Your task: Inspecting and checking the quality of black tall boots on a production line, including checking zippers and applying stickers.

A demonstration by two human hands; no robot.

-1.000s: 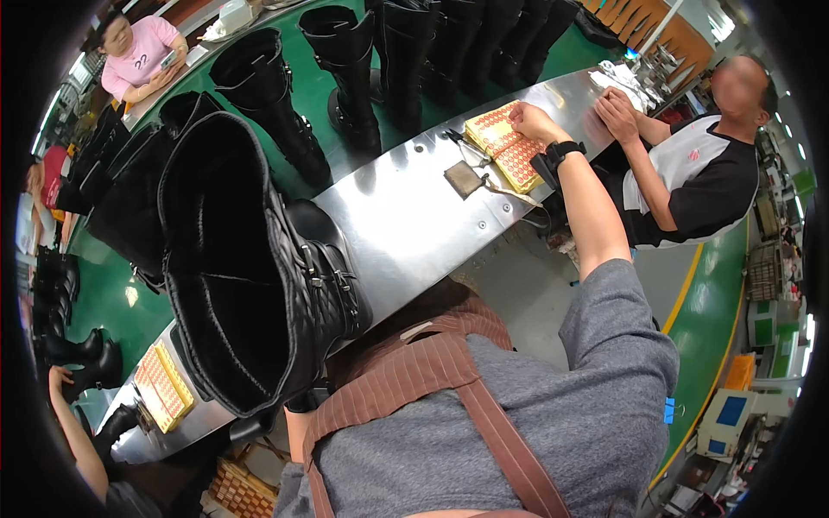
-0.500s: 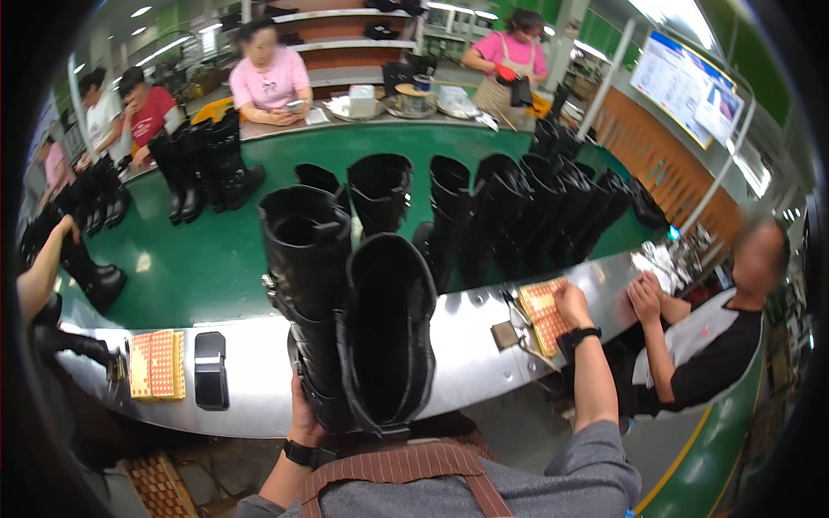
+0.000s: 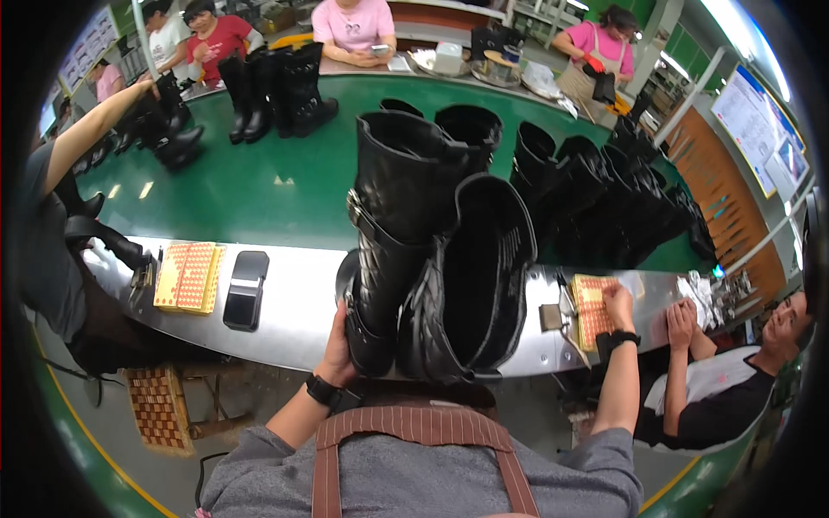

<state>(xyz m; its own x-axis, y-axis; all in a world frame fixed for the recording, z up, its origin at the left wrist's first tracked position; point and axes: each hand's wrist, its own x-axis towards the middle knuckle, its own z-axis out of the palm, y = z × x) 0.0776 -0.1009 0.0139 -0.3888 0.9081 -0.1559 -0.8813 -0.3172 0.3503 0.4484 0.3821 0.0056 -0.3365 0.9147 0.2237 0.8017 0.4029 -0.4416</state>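
Note:
Two tall black boots stand close together before me at the metal table edge. The left boot (image 3: 393, 198) has buckled straps and a quilted shaft; the right boot (image 3: 488, 285) leans with its wide opening toward me. My left hand (image 3: 339, 350) is closed around the lower left side of the left boot, its fingers partly hidden behind it. To the right, my right hand (image 3: 617, 306) rests on a stack of yellow sheets (image 3: 591, 324) with red round stickers. Its fingers are pinched together; whatever is between them is too small to make out.
Several black boots (image 3: 596, 198) crowd the green table (image 3: 259, 198) behind mine. More boots (image 3: 276, 95) stand far left. A second sticker stack (image 3: 186, 276) and a black case (image 3: 247, 291) lie on the metal strip. Co-workers sit at both sides and opposite; a woven stool (image 3: 160, 410) stands below left.
My view has turned, so the table and boots appear further right and higher. The co-worker at left has stretched an arm out to a boot. My right hand stays at the sticker sheets.

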